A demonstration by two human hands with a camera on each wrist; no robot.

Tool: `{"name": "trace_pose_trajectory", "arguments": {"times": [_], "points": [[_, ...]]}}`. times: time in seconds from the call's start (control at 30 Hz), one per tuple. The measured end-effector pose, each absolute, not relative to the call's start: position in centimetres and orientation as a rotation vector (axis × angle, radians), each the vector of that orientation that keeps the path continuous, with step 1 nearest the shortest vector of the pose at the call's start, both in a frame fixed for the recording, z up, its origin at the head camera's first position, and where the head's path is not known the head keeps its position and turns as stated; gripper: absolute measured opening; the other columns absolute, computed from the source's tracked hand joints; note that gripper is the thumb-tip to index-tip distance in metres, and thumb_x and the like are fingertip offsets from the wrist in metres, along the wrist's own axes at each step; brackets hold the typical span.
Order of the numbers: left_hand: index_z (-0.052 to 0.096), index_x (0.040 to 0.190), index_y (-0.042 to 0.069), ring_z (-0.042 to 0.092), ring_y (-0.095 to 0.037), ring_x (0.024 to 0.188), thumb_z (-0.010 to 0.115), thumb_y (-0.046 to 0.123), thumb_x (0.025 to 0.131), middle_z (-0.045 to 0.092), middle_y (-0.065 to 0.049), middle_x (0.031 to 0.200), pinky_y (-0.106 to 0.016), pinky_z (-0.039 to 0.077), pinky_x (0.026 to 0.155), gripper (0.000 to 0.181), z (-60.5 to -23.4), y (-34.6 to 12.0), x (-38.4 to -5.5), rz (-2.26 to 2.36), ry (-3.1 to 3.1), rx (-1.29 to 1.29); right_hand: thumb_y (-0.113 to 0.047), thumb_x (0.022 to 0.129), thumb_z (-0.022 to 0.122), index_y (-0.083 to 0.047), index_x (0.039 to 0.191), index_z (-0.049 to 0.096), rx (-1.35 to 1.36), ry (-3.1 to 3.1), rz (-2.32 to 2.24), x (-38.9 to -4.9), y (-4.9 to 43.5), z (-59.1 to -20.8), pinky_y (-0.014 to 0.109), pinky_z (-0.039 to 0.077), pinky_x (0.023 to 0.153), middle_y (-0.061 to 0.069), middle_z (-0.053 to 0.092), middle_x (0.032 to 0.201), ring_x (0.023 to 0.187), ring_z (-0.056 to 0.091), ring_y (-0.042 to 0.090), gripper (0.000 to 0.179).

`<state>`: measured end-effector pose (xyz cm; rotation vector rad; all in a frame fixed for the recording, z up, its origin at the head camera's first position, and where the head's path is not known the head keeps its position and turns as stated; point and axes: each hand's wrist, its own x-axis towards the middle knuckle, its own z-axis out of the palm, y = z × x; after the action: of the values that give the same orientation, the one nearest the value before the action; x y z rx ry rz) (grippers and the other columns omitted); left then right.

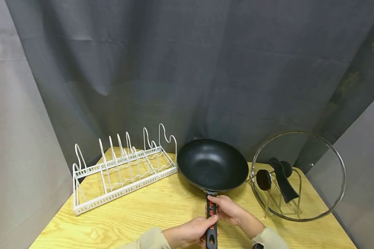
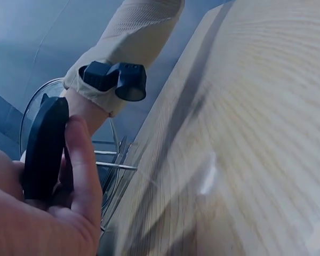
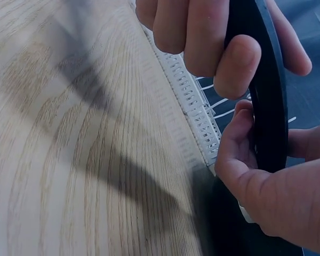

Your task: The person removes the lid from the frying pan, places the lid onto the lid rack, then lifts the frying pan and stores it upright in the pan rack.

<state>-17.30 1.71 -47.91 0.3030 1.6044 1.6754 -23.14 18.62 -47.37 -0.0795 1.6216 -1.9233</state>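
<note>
A black wok-shaped frying pan (image 1: 210,164) is tilted with its dark inside facing me. Both hands grip its black handle (image 1: 212,207), which has red lettering. My right hand (image 1: 229,210) holds the part near the pan, thumb on top. Closer to the hanging hole, my left hand (image 1: 194,229) grips the handle's end. In the left wrist view the left fingers (image 2: 82,176) curl round the handle (image 2: 45,149). The right wrist view shows the right hand (image 3: 288,194) below the left hand's fingers (image 3: 189,40) on the handle, raised over the tabletop.
Left of the pan stands a white wire rack (image 1: 124,183) with upright dividers. To the right, a glass lid (image 1: 325,176) with a metal rim leans in a small wire stand (image 1: 300,183), with black handles (image 1: 283,181) there. Wooden table (image 1: 124,221); grey curtains (image 1: 187,69) behind and at the sides.
</note>
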Motion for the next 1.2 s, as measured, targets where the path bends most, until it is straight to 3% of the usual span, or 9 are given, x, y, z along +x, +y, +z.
{"name": "trace_pose_trajectory", "arguments": {"times": [0.17, 0.4, 0.53, 0.77, 0.93, 1.2], "points": [[0.063, 0.1, 0.0, 0.059, -0.004, 0.058, 0.038, 0.05, 0.099, 0.06, 0.003, 0.065, -0.025, 0.052, 0.06, 0.055, -47.8, 2.3, -17.1, 1.707, 1.574, 0.26, -0.023, 0.101, 0.043, 0.006, 0.105, 0.042, -0.071, 1.606, -1.925, -23.1, 18.9, -47.4, 0.025, 0.053, 0.066, 0.007, 0.059, 0.082, 0.074, 0.062, 0.013, 0.03], [0.061, 0.107, 0.0, 0.062, -0.006, 0.064, 0.04, 0.049, 0.099, 0.063, 0.0, 0.074, -0.028, 0.053, 0.07, 0.054, -48.2, 3.1, -16.9, 1.737, 1.476, 0.177, -0.025, 0.1, 0.046, 0.008, 0.109, 0.035, -0.054, 1.53, -1.95, -23.0, 19.2, -48.2, 0.026, 0.051, 0.068, 0.008, 0.057, 0.084, 0.076, 0.061, 0.015, 0.036], [0.06, 0.107, 0.003, 0.064, -0.008, 0.068, 0.039, 0.049, 0.099, 0.063, -0.001, 0.076, -0.03, 0.053, 0.073, 0.051, -48.2, 3.4, -16.7, 1.765, 1.4, 0.145, -0.028, 0.1, 0.046, 0.001, 0.103, 0.04, -0.071, 1.493, -1.954, -23.1, 19.4, -48.5, 0.028, 0.05, 0.071, 0.007, 0.056, 0.083, 0.077, 0.06, 0.016, 0.029], [0.056, 0.09, 0.015, 0.062, -0.011, 0.066, 0.038, 0.048, 0.099, 0.061, -0.001, 0.073, -0.027, 0.052, 0.067, 0.039, -48.3, 4.1, -16.5, 1.821, 1.3, 0.129, -0.023, 0.102, 0.041, -0.004, 0.101, 0.042, -0.101, 1.367, -2.0, -23.3, 19.4, -48.6, 0.029, 0.05, 0.077, 0.003, 0.054, 0.082, 0.078, 0.059, 0.014, 0.02], [0.054, 0.087, 0.015, 0.062, -0.009, 0.064, 0.041, 0.046, 0.099, 0.061, 0.001, 0.071, -0.024, 0.052, 0.064, 0.035, -48.3, 4.4, -16.3, 1.877, 1.278, 0.142, -0.019, 0.104, 0.035, -0.004, 0.102, 0.042, -0.102, 1.23, -2.046, -23.4, 19.4, -48.5, 0.03, 0.05, 0.085, 0.005, 0.057, 0.088, 0.085, 0.063, 0.016, 0.017], [0.052, 0.088, 0.016, 0.062, -0.008, 0.066, 0.042, 0.039, 0.1, 0.061, 0.003, 0.074, -0.033, 0.053, 0.078, 0.028, -48.6, 4.5, -15.9, 1.964, 1.195, 0.209, -0.014, 0.105, 0.029, 0.002, 0.104, 0.049, -0.123, 1.085, -2.091, -23.1, 19.3, -48.2, 0.035, 0.044, 0.095, 0.013, 0.063, 0.101, 0.098, 0.064, 0.022, 0.026]]}}
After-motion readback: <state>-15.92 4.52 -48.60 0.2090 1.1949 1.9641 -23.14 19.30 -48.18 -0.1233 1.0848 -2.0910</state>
